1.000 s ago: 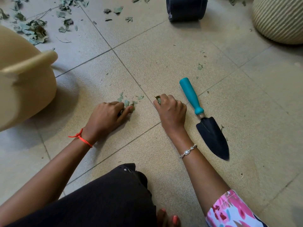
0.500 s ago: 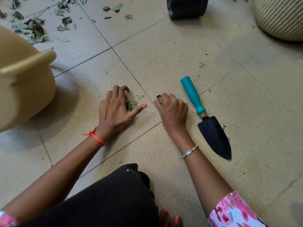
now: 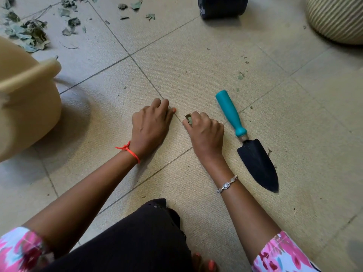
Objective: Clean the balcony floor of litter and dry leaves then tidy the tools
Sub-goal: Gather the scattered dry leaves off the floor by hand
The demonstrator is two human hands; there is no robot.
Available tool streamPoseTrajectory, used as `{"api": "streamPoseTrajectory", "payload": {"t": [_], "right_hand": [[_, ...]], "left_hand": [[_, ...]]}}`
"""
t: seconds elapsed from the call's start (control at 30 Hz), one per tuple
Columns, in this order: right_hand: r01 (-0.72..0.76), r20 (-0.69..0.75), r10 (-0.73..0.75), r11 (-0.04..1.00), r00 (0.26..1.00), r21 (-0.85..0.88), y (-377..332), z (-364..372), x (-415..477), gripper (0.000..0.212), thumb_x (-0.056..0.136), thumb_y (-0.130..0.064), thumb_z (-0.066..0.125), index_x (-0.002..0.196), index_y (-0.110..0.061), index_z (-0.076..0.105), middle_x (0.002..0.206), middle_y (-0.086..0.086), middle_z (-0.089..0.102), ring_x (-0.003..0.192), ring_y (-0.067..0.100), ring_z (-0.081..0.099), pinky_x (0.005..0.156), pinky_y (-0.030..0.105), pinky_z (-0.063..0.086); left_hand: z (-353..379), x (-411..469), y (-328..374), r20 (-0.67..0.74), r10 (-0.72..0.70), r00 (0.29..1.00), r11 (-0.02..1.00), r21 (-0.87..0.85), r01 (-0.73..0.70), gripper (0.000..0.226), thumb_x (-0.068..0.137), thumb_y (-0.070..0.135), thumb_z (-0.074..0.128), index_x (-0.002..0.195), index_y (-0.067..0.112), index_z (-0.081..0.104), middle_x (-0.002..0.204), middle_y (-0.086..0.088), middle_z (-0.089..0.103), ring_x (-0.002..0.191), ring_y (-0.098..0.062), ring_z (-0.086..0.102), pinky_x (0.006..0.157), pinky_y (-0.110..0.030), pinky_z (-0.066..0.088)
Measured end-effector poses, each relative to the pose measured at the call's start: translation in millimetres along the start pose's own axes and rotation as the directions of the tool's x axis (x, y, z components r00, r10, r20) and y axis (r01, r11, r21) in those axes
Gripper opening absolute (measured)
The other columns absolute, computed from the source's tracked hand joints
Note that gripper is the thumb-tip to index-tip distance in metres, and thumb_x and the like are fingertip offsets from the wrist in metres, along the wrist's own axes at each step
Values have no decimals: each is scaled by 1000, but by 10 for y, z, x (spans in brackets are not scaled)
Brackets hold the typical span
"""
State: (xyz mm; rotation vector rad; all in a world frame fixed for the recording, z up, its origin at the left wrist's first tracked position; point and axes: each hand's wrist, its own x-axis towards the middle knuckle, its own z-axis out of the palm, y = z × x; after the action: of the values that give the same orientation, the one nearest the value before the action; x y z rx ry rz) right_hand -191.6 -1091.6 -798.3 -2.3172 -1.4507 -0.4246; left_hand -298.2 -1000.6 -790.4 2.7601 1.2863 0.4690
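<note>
The right hand (image 3: 204, 130) gripped leaf scraps (image 3: 189, 119); the left hand (image 3: 151, 124) curled just beside it, its grasp hidden. Gentle gathering seemed wise, since dry leaves crumble.

Pink floral sleeves (image 3: 282, 254), black trousers (image 3: 137, 242), orange wrist thread (image 3: 129, 151), silver bracelet (image 3: 226, 184)

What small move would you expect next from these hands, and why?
Probably the right hand should carry its leaf scraps across to the beige bucket and drop them in. Its fingers are curled round the scraps, the left hand is cupped on the floor beside it, and only tiny flecks show around them. The bigger leaf pile lies farther off.
</note>
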Motion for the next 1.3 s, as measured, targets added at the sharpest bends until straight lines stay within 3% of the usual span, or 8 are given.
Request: {"api": "streamPoseTrajectory", "payload": {"t": [0.4, 0.47, 0.53, 0.6, 0.7, 0.83, 1.1, 1.3], "right_hand": [[32, 110, -40, 997, 993, 70, 5, -69, 76, 33, 58, -27, 88, 59, -10, 60, 47, 2, 54, 36, 14, 52, 42, 14, 26], [-12, 132, -12, 984, 991, 179, 23, -82, 148, 28, 67, -19, 83, 60, -6, 60, 49, 7, 56, 39, 17, 52, 44, 17, 26], [-188, 188, 123, 905, 974, 382, 23, -116, 272, 25, 84, -16, 67, 64, -3, 59, 55, 12, 58, 47, 19, 49, 47, 23, 28], [-420, 334, 263, 669, 905, 613, 14, -181, 403, 33, 89, -15, 57, 57, -8, 51, 52, 7, 51, 48, 13, 44, 47, 25, 30], [-657, 589, 330, 152, 738, 738, -14, -306, 559, 42, 87, -9, 55, 49, -17, 38, 42, -8, 37, 35, 2, 30, 38, 18, 26], [-781, 809, 150, -210, 569, 588, -22, -253, 708, 36, 86, -9, 52, 54, -17, 39, 43, -4, 29, 34, 9, 21, 37, 15, 21], [-870, 943, 164, -365, 291, 331, 7, -737, 988, 34, 89, -11, 45, 57, -17, 38, 38, -6, 29, 32, 8, 23, 37, 13, 21], [-892, 972, 169, -395, 165, 220, 446, -2346, 1596, 37, 90, -12, 44, 56, -17, 32, 41, -3, 25, 30, 8, 19, 35, 11, 15]], "left_hand": [[-87, 160, -35, 92, -20, 996, 986, -165, 35, 31, 95, 13, 44, 65, 4, 47, 57, -22, 50, 50, -33, 50, 49, -37, 37], [-208, 279, -84, 226, -279, 933, 797, -488, 357, 37, 95, 14, 44, 59, 8, 42, 56, -13, 45, 52, -23, 45, 52, -34, 36], [-305, 376, -120, 397, -456, 797, 344, -747, 569, 36, 94, 10, 43, 58, 12, 39, 50, -4, 37, 44, -15, 35, 43, -24, 28], [-359, 408, -139, 572, -476, 669, -79, -785, 615, 32, 95, 12, 40, 63, 16, 37, 48, 2, 33, 39, -10, 33, 36, -16, 22], [-345, 445, -104, 712, -345, 612, -411, -700, 583, 33, 97, 17, 33, 64, 20, 32, 41, 8, 29, 31, -4, 29, 26, -14, 20], [-279, 556, 20, 773, -262, 577, -583, -604, 543, 38, 93, 15, 35, 55, 20, 29, 41, 7, 24, 28, -4, 22, 23, -15, 13], [-749, 814, 381, 813, -39, 581, -877, -306, 369, 27, 80, 6, 44, 57, 16, 34, 52, 2, 18, 42, -8, 16, 28, -23, 18], [-2220, 1171, 762, 811, 137, 568, -884, -158, 439, 26, 92, 5, 42, 69, 15, 39, 57, -8, 29, 48, -20, 28, 45, -27, 26]]}}
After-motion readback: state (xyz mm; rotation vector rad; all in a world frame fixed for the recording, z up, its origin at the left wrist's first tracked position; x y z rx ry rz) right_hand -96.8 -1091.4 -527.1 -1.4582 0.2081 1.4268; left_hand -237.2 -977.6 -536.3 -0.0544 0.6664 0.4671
